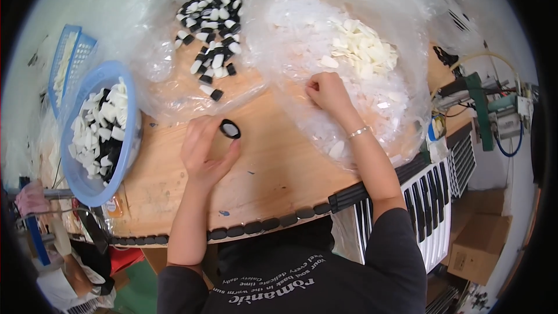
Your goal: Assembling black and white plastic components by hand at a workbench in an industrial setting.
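Observation:
My left hand (199, 150) is above the bare wood of the table, gripping a small black oval cap-like piece (231, 129) between thumb and fingers. The piece has a black rim and a pale grey inside. Over the plastic sheet, my right hand (329, 93) is closed with its fingers curled together; whatever is in them is hidden. Just beyond it lies a heap of flat cream-coloured pieces (366, 52), one oval among them close to the knuckles. Farther back, left of centre, black-and-white pieces (215, 20) are heaped on plastic.
A blue basin (132, 134) of white and black pieces stands at the left, beside a blue basket (87, 43). Clear plastic sheeting (279, 52) covers the back. Black rounded pieces (270, 224) line the table's near edge. At right are a green-framed device (478, 104) and cardboard box (479, 235).

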### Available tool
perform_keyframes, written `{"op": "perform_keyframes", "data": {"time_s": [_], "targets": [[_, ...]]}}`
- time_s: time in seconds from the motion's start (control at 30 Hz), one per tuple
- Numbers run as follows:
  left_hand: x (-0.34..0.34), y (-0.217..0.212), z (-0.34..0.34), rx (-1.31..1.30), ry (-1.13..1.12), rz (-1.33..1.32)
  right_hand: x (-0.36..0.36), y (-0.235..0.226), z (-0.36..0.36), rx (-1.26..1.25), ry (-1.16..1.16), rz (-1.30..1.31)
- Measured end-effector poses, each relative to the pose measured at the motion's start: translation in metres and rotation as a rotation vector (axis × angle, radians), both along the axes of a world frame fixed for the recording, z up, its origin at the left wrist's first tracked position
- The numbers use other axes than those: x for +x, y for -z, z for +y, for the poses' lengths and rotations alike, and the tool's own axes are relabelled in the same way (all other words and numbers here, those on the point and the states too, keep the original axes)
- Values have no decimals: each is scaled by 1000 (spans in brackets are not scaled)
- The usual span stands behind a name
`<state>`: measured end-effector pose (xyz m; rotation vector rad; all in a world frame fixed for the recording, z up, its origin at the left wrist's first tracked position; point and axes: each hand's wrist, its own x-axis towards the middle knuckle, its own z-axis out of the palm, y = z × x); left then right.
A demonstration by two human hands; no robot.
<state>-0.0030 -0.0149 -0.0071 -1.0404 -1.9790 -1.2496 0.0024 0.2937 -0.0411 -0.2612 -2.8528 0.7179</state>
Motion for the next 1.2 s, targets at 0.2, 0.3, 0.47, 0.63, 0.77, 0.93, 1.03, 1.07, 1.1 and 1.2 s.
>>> {"op": "perform_keyframes", "data": {"time_s": [0.2,0.3,0.47,0.63,0.77,0.93,1.03,1.07,1.1,1.2], "targets": [[2,5,2,7,48,-19,18,-40,-67,-352,-113,273],[4,11,6,-13,89,-28,43,-59,-115,-673,-265,269],[7,9,6,-30,130,-63,48,-63,-128,-627,-368,353],[6,11,7,-40,145,-23,48,-61,-127,-567,-386,389],[6,10,7,-45,166,-41,50,-63,-132,-489,-387,426],[8,10,8,-34,184,-62,50,-60,-133,-472,-385,484],[6,10,8,-34,177,-36,51,-61,-137,-479,-380,493],[6,9,7,-32,177,-26,51,-62,-137,-479,-380,494],[5,9,7,-30,176,-16,52,-63,-137,-454,-381,492],[6,8,7,-28,174,-7,53,-63,-139,-449,-370,494]]}}
